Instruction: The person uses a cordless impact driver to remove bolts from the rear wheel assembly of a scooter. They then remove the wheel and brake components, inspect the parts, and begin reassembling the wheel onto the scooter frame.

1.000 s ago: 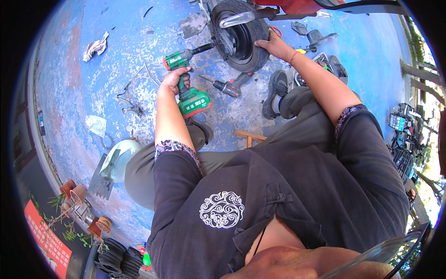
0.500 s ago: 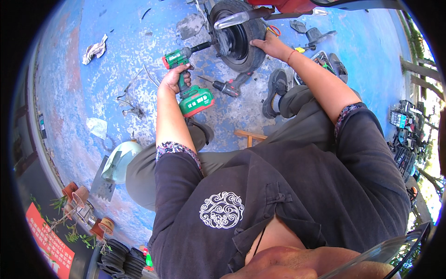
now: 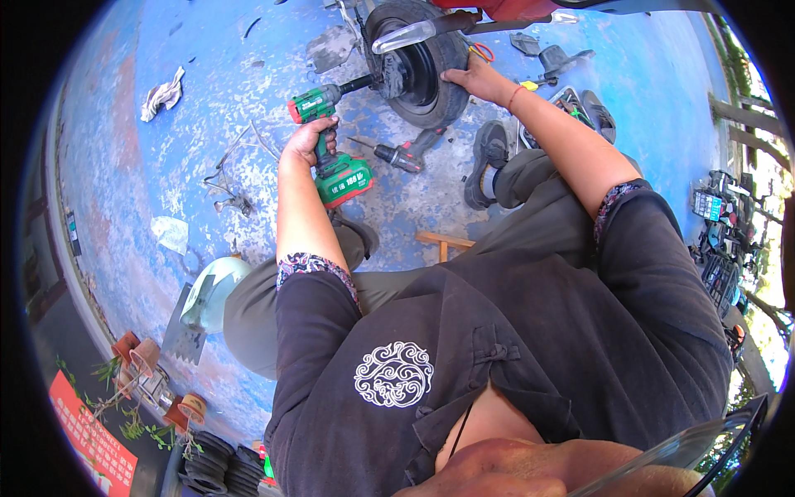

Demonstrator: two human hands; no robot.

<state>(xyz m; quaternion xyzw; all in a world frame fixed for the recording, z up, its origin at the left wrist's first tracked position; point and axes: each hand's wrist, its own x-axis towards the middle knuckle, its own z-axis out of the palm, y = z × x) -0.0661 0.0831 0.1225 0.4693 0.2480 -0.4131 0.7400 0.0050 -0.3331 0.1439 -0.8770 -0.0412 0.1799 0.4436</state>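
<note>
My left hand is wrapped round the grip of a green and black cordless impact wrench, its big green battery at the bottom. The wrench's long dark socket points right and meets the hub area of a wheel with a black rim and tyre. Whether the socket sits on a nut cannot be made out. On the wheel's right side my right hand grips the tyre, thumb on the near sidewall and its other fingers partly hidden. Orange-red looped handles show just beyond that hand.
A second cordless drill lies on the worn blue floor below the wheel. A red vehicle body overhangs at the top. Around me are a wooden stool, a toolbox, a rag and a metal frame piece.
The floor and wheel sit slightly further left in view. The wrench's battery end has turned a little. Both hands keep their holds on the wrench and the wheel.
</note>
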